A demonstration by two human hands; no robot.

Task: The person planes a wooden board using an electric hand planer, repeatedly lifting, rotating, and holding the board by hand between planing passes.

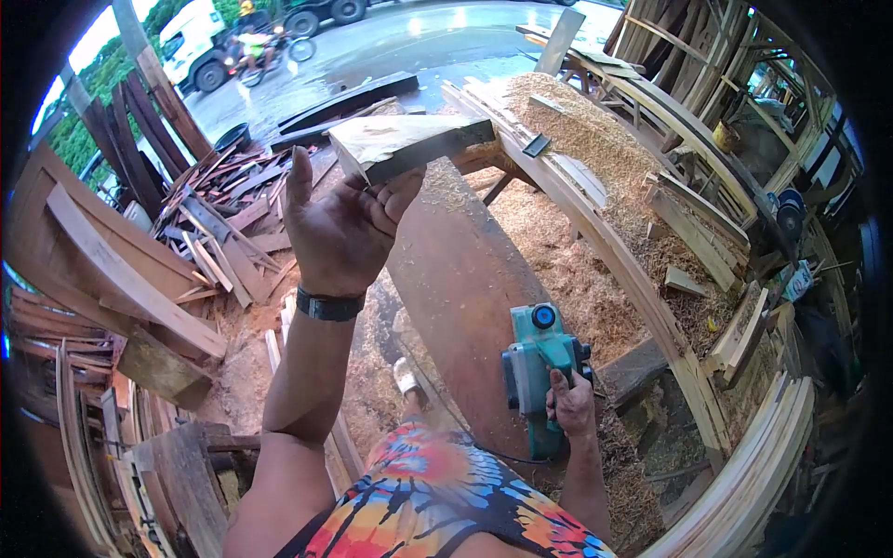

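My left hand (342,232), with a dark band at the wrist, holds up a short thick board (400,139). Its fingers curl under the near edge, while the thumb sticks up beside it. The board has a pale upper face and a dark, rough edge. My right hand (571,405) is wrapped round the handle of a green electric planer (537,358), which rests on a wide brown plank (465,270). A dark cord (498,453) runs from the planer's near end. Shavings are scattered on the plank's far part.
Wood shavings (595,139) heap up at the back and right. Long boards (633,288) stretch along the right side. Scrap wood (233,223) piles at the left near a curved wooden panel (121,251). Beyond lies a wet road (409,46) with a truck and motorbike.
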